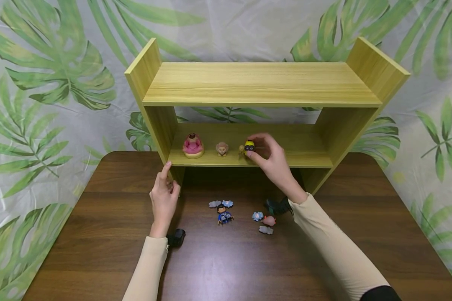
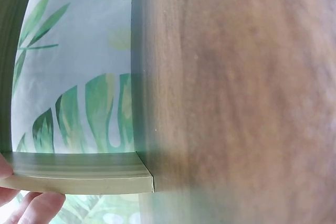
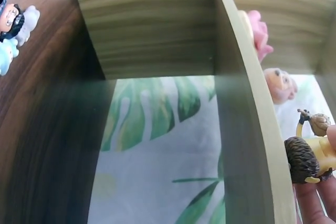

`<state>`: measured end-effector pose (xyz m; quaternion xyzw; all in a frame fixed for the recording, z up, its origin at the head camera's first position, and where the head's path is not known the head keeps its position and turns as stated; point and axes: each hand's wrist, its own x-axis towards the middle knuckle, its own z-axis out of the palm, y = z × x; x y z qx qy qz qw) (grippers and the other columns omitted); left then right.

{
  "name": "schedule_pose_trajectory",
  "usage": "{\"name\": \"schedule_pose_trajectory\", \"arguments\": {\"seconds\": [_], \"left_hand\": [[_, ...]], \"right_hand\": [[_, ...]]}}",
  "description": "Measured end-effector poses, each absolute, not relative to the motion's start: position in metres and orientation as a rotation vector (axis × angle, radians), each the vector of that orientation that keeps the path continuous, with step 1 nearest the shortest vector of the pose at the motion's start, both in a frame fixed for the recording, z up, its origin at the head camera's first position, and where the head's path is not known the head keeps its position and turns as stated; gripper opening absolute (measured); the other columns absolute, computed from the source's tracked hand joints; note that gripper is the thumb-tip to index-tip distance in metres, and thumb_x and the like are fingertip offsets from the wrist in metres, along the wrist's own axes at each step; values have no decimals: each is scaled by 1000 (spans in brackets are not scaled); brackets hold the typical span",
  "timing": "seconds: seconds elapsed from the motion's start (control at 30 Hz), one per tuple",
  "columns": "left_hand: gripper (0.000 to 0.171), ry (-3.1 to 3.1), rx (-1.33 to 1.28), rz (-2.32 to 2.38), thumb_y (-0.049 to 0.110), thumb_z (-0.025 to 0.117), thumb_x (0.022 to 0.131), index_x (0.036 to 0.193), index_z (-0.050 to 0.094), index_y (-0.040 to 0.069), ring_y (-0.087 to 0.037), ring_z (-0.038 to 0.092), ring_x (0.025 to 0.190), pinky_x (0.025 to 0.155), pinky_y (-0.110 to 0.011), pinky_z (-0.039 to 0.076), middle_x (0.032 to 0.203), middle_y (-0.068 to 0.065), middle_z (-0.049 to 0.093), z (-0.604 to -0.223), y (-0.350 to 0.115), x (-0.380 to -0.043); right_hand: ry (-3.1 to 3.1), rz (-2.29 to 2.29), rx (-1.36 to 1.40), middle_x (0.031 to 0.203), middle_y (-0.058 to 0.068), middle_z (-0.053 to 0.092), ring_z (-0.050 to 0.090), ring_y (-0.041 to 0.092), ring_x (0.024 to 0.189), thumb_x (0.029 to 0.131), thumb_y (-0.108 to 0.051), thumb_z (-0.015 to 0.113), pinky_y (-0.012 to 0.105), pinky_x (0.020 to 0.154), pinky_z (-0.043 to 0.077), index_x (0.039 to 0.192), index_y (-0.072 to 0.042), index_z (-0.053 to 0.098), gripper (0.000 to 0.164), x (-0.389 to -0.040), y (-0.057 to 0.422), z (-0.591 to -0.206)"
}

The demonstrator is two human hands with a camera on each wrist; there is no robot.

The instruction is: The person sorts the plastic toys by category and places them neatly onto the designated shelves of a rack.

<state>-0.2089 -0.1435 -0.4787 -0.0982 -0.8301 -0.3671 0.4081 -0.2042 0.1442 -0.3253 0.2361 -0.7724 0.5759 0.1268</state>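
Left sleeve (image 1: 145, 269): yours is long, cream-coloured, plain and close-fitting;
Left wrist unit (image 1: 177, 237): black and chunky, with a rounded outline; you wear it at 3 o'clock from the sleeve's end;
Right sleeve (image 1: 335, 246): also long and cream on you, lightly creased;
Right wrist unit (image 1: 276, 206): black, at 9 o'clock from your sleeve's end;
Dark band (image 1: 380, 293): black, crossing your right sleeve towards 5 o'clock;
Hands: your left hand (image 1: 163, 198) and right hand (image 1: 273, 161) are bare

A pale, creased backdrop (image 1: 226, 25) printed with green leaves (image 1: 69, 79) rises behind the brown, wood-grained desk (image 1: 83, 234). Whitish light (image 1: 214, 271) reflects off its near middle.
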Motion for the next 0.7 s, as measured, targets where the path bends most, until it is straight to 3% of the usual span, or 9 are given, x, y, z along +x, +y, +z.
{"name": "schedule_pose_trajectory", "arguments": {"seconds": [0.7], "left_hand": [[73, -2091, -247, -929, -13, 57, 81, 140, 39, 28, -24, 57, 60, 51, -39, 46, 82, -14, 48, -479, -144, -209]], "right_hand": [[-2308, 1664, 672, 120, 28, 53, 53, 39, 109, 90, 6, 59, 48, 92, 42, 122, 12, 48, 34, -209, 143, -326]]}}
